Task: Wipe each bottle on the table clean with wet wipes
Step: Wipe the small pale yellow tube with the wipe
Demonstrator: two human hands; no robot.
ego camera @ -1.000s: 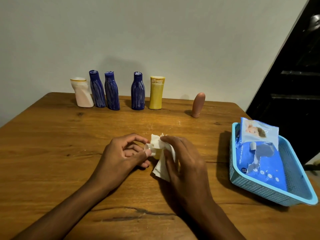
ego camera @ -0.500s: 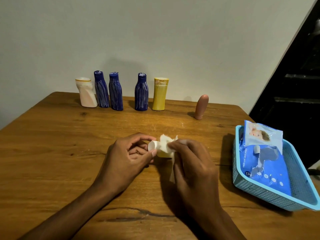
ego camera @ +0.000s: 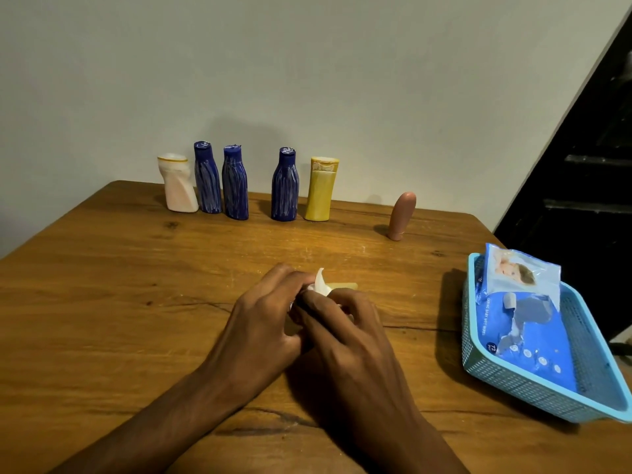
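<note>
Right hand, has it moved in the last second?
Yes. The right hand, gripping the wipe, slid left over the left hand holding the small bottle; its fingertips were right of the standing yellow bottle, now left of it.

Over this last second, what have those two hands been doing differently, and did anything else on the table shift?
The left hand and right hand have closed in over the small bottle and white wipe; both were easier to see before, and now fingers cover most of them. Both hands keep their grip. The six standing bottles, the blue basket and its wipes pack stayed put.
</note>
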